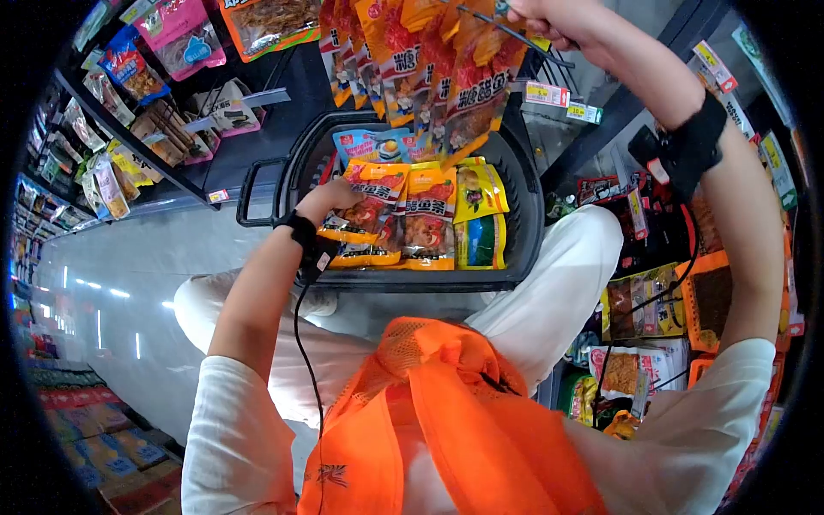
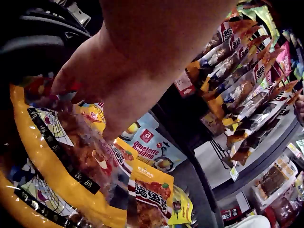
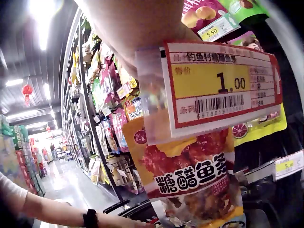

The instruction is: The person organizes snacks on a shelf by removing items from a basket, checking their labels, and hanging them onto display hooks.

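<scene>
My left hand [image 1: 339, 199] reaches into a black shopping basket [image 1: 403, 280] and grips an orange snack bag [image 2: 76, 156] printed with fish strips. Other orange snack bags [image 1: 427, 202] lie beside it, with a yellow packet [image 1: 481, 190] at the right and a blue pudding packet [image 1: 371, 146] at the back. Above the basket, matching snack bags [image 1: 408, 64] hang in a row from a display hook. My right hand [image 1: 554, 24] is up by that hook's front end, fingers bent. In the right wrist view a price tag [image 3: 223, 88] covers its fingers, so I cannot tell what they hold.
Shelves of packaged snacks [image 1: 142, 73] run along the left, and more packets [image 1: 644, 300] stand at the right. Price tags [image 1: 547, 94] jut out from the hooks. The basket's handle [image 1: 256, 193] sticks out left, over the grey floor [image 1: 129, 257]. My bent knees [image 1: 584, 245] flank the basket.
</scene>
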### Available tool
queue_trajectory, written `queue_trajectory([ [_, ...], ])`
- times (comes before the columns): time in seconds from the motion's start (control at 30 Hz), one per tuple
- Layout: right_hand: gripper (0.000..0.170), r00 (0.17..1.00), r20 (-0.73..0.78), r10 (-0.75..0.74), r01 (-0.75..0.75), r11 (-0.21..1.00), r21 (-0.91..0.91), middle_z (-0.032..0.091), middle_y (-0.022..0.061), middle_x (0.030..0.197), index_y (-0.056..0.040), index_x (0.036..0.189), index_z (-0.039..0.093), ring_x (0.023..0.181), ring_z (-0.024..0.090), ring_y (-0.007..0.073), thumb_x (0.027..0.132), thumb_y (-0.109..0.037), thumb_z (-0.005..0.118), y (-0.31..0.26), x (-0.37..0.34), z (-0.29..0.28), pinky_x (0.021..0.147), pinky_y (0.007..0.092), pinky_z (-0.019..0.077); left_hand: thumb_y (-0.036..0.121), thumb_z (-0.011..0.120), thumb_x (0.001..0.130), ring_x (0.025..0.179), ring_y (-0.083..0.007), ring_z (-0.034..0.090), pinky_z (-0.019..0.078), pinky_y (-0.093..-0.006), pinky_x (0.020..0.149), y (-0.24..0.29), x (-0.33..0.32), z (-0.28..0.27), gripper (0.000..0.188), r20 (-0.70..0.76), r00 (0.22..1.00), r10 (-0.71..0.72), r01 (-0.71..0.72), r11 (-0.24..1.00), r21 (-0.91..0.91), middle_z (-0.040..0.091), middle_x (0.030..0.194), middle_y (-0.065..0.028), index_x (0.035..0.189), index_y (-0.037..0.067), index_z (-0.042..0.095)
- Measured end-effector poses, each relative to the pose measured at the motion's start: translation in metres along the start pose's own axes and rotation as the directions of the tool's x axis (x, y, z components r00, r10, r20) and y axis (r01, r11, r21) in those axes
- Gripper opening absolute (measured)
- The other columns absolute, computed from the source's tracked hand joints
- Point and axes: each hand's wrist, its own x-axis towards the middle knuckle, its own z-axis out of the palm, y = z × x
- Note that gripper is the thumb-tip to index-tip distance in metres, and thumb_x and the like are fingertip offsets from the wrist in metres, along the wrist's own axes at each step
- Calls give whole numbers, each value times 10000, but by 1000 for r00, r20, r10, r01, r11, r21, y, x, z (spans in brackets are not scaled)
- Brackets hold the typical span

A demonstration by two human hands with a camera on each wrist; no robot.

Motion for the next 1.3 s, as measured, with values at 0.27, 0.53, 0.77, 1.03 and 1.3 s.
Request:
queue_trajectory([
  [0.27,186,999,-33,26,-24,998,55,473,-22,525,-67,697,606,424,337,77,821,-152,497,19,-4,-5,395,229,261,614,661,570,1038,-297,526,407,-364,866,12,3,1,787,-12,963,-269,262,927,270,566,1089,-165,1060,5,568],
  [0.53,240,986,23,-166,167,984,-60,380,-98,545,-100,790,612,458,271,4,865,-300,503,26,-5,-7,412,163,223,311,774,587,835,-212,602,464,-310,696,27,-49,-24,569,-7,994,-110,94,882,-461,627,923,-151,939,-89,575],
  [0.77,245,991,36,-132,133,989,-55,371,-88,558,-65,848,606,454,249,14,875,-279,491,19,2,-3,417,175,210,226,589,778,665,-155,549,451,-289,553,-12,-21,-12,298,9,996,-84,78,870,-486,593,788,-76,906,-43,576],
  [1.03,174,997,-34,75,-76,996,-40,478,-29,529,-74,712,617,427,349,78,812,-135,488,-12,5,-4,401,228,272,180,420,882,856,-120,522,457,-278,700,28,-32,-26,267,-3,981,192,-59,287,-956,540,989,-44,1094,20,450],
  [1.3,164,998,-50,31,-30,1000,7,479,-30,531,-74,728,618,425,349,62,812,-115,484,-8,27,6,388,209,251,166,654,760,823,-131,564,469,-255,701,44,-58,-27,399,139,951,277,-44,564,-825,597,930,-63,1079,-10,491],
])
